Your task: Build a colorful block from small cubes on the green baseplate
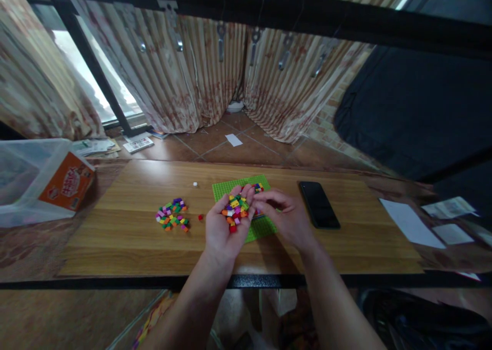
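My left hand [221, 232], palm up and cupped, holds a heap of small coloured toy bricks [235, 206] above the green studded baseplate [221, 188]. Close beside its fingertips is my right hand [286, 214], thumb and fingers drawn together in a pinch; whatever may be between them is too small to make out. Some bricks [259, 187] show on the baseplate behind the hands, and the hands hide much of the plate. To the left, a loose pile of mixed bricks [172, 215] lies on the wooden table [126, 242].
A single red brick [200, 217] and a white brick [195, 184] lie apart on the table. A black phone [319, 205] rests right of the baseplate. A clear plastic bin [26, 181] with an orange label stands at the far left. White paper [413, 223] lies at the right.
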{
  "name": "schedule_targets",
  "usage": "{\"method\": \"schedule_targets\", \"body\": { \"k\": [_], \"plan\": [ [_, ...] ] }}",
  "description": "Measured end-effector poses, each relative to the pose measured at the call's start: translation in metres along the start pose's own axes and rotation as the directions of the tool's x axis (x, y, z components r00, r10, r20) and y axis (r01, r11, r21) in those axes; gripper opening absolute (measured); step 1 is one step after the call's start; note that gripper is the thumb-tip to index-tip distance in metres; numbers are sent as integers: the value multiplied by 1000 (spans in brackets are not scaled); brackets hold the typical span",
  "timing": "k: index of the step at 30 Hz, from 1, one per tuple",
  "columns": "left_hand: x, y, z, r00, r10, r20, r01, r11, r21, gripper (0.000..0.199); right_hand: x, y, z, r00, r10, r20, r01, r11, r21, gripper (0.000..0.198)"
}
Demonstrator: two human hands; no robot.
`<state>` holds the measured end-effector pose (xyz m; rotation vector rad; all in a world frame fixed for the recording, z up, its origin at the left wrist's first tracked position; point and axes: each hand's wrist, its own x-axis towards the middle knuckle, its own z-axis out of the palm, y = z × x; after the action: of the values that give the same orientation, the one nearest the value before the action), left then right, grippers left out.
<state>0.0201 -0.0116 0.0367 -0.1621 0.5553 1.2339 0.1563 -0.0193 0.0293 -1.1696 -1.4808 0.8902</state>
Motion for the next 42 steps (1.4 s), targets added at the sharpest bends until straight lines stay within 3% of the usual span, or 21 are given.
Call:
{"method": "schedule_targets", "body": {
  "k": [3, 7, 17, 21, 27, 33, 36, 42],
  "plan": [
    [-1, 1, 1, 1000, -3, 5, 3, 1000, 1, 24, -4, -1, 2, 994, -37, 99, 51, 989, -141, 17],
    [-2, 0, 3, 1000, -11, 10, 11, 1000, 3, 25, -4, 2, 5, 991, -33, 128, 60, 976, -211, 23],
    [-3, -4, 4, 999, -36, 26, 37, 999, -24, 23, -3, 1, 8, 994, -63, 87, 83, 962, -258, 13],
    [-2, -4, 3, 999, -33, 3, 33, 999, -27, 23, -2, 3, 7, 997, -74, 36, 80, 977, -197, 12],
    [0, 0, -1, 1000, -17, -21, 16, 999, -44, 25, 1, 6, 3, 989, 96, -114, -87, 993, 78, 13],
    [-2, 7, -2, 999, 29, -41, -31, 998, -62, 21, 10, 25, -11, 896, 356, -265, -310, 929, 201, 19],
    [-3, 10, -1, 998, 46, -47, -49, 997, -60, 22, 15, 40, -18, 866, 388, -317, -370, 922, 118, 13],
    [-3, 13, -2, 996, 67, -63, -70, 996, -52, 26, 24, 66, -23, 942, 230, -246, -279, 942, -187, 20]
  ]
}}
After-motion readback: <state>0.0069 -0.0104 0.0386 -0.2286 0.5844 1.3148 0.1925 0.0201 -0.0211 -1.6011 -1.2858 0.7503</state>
